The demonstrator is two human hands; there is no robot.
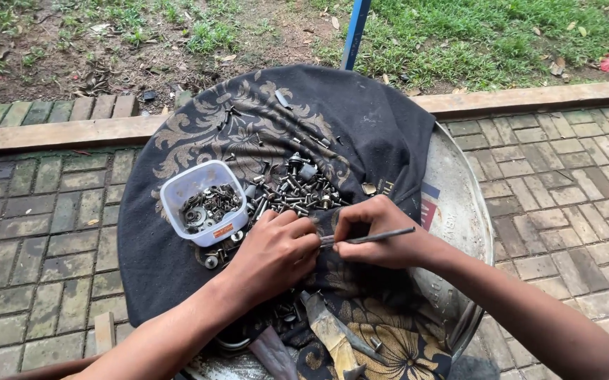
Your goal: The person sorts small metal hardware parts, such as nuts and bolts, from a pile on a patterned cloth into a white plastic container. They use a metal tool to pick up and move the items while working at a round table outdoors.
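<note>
Head view shows both hands meeting over a dark cloth (178, 260) on a round metal drum (459, 211). Left hand (273, 253) and right hand (382, 236) pinch a thin metal rod (375, 238), fingers closed on it, beside a heap of bolts (297, 193) and a plastic tub (202, 203).

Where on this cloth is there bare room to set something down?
The free patches are the dark cloth at the far right, beyond the pile of bolts, and the strip left of the plastic tub, out to the cloth's edge. It is crowded between the tub, the bolts, left hand and right hand, and among near-edge scraps.
</note>
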